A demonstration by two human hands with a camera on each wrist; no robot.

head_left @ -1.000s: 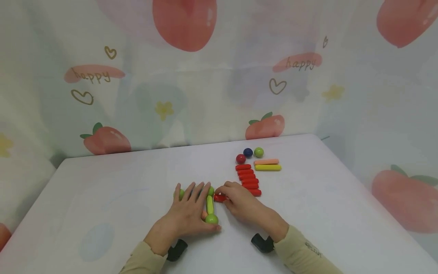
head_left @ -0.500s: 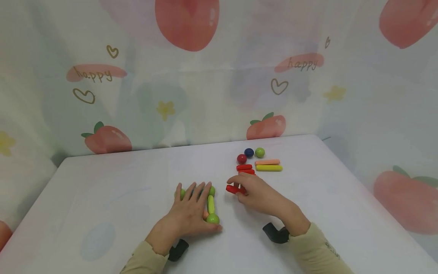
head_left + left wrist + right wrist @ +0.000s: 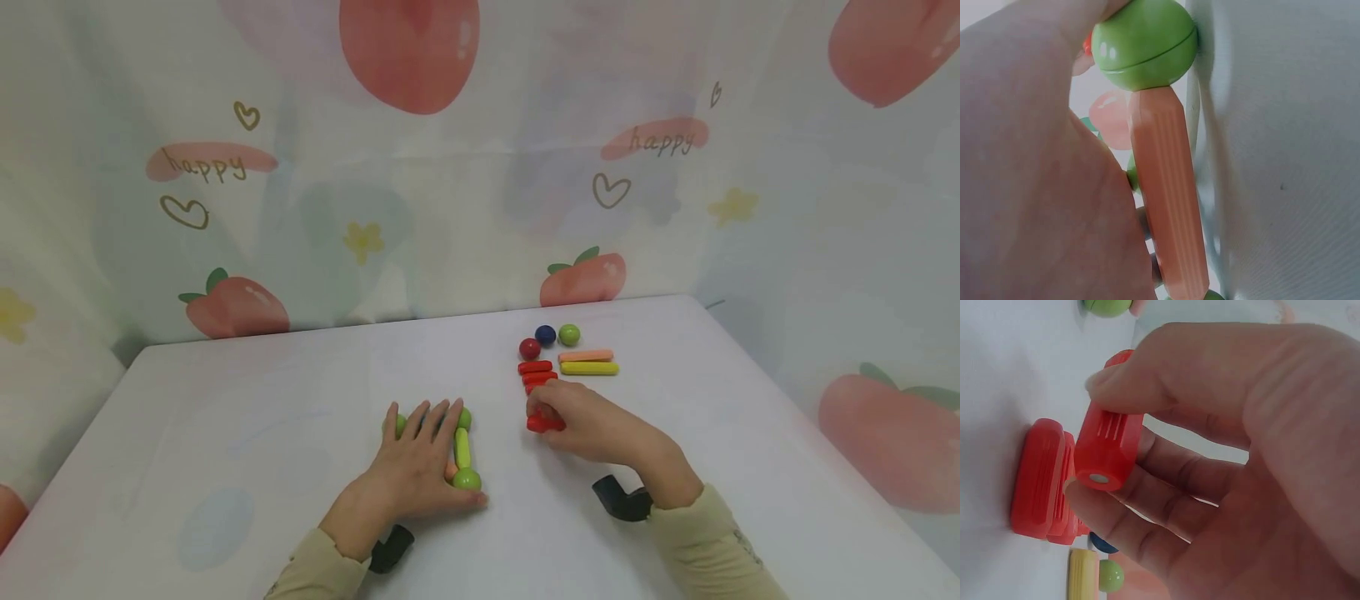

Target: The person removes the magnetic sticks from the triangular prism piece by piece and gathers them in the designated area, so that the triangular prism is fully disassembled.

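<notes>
My left hand [image 3: 412, 475] lies spread over a flat shape of magnetic rods and balls, covering much of it. A green ball [image 3: 467, 480] and a yellow-green rod [image 3: 462, 448] show at its right side. In the left wrist view an orange rod [image 3: 1169, 194] joins a green ball [image 3: 1144, 47] beside the palm. Over to the right, my right hand [image 3: 592, 421] pinches a red magnetic rod [image 3: 1107, 447] between thumb and fingers, its metal end disc visible. It is just above the row of loose red rods [image 3: 1038, 481], partly hidden by the hand.
Behind the red row lie a red ball [image 3: 529, 348], a blue ball [image 3: 545, 335] and a green ball [image 3: 569, 335]. An orange rod [image 3: 586, 356] and a yellow rod [image 3: 589, 367] lie beside them. A patterned cloth [image 3: 450, 208] hangs behind the white table [image 3: 247, 433].
My right hand has carried the red rod rightward, away from the shape beside my left hand, to the row of red rods. The left hand has stayed in place.
</notes>
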